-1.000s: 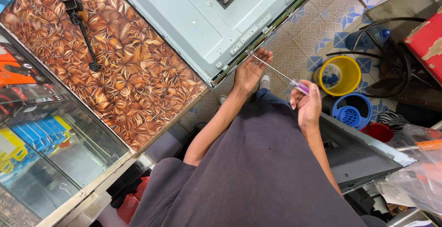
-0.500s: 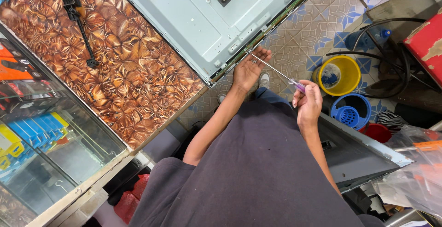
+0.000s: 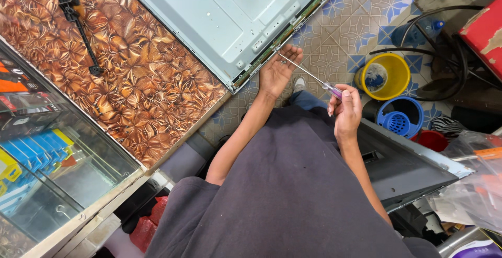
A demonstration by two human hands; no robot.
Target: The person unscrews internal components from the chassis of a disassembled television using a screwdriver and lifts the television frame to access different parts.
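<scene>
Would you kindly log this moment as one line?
left hand: at panel edge, steadying screwdriver shaft | right hand: grips handle | counter: supports panel

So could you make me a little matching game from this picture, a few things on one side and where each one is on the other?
Things:
1. screwdriver
2. yellow bucket
3. blue basket
4. black stand

Places:
A. lying on the brown leaf-patterned counter
B. on the tiled floor, next to the red tub
C. held in the right hand, tip at the left hand
D. on the tiled floor, just above the blue basket in the picture

Pairs: 1-C, 2-D, 3-B, 4-A
</scene>
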